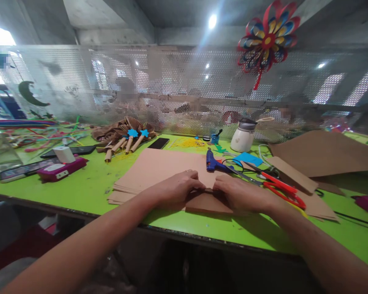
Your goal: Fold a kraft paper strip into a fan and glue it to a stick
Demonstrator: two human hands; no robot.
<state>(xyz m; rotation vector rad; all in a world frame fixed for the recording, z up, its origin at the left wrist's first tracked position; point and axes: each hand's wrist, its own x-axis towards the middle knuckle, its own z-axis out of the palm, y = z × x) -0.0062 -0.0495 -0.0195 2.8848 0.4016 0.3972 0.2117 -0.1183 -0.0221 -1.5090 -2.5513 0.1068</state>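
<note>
Both hands meet over a folded piece of brown paper (207, 204) near the table's front edge. My left hand (184, 185) pinches the paper's upper edge with its fingertips. Just across from it, my right hand (241, 192) has curled fingers closed on the same edge. Under and behind them lies a stack of brown paper sheets (159, 165). A blue glue gun (213, 162) rests on the sheets beyond my right hand. Red-handled scissors (283, 192) lie to the right of that hand, close to its wrist.
Rolled brown paper bundles (129, 143) with blue cut-outs stand back left, near a black phone (158, 143). A purple power strip (61, 168) sits left. A white jug (243, 136) stands at the back, with a large brown sheet (325, 153) to the right.
</note>
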